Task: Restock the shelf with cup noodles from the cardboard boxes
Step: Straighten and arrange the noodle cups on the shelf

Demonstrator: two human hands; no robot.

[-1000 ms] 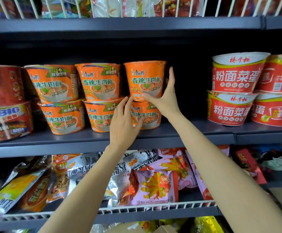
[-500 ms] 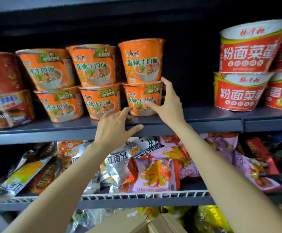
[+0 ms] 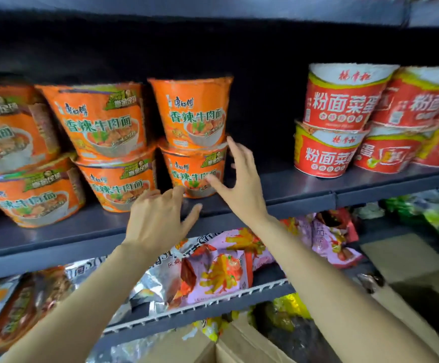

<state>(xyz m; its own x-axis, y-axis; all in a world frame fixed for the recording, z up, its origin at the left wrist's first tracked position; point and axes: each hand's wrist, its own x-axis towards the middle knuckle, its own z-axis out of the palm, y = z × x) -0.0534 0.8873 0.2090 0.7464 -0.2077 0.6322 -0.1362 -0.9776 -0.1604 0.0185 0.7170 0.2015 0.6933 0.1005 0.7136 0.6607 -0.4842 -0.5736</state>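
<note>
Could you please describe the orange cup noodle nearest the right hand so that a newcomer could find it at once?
On the dark middle shelf, find the orange stacks left of the red tubs. The bottom cup of the rightmost orange stack sits beside the right hand, next to the shelf's bare gap.

Head camera facing a stocked shelf [image 3: 304,189] up close.

The single wide-angle view is looking forward and slightly down from the person's head, sitting near enough that both forearms are reaching in from the bottom edge. It is taking in the cup row at mid-height, a rack [image 3: 200,307] of packets below, and a box [image 3: 239,347] at the bottom; edges are bending and blurring.
</note>
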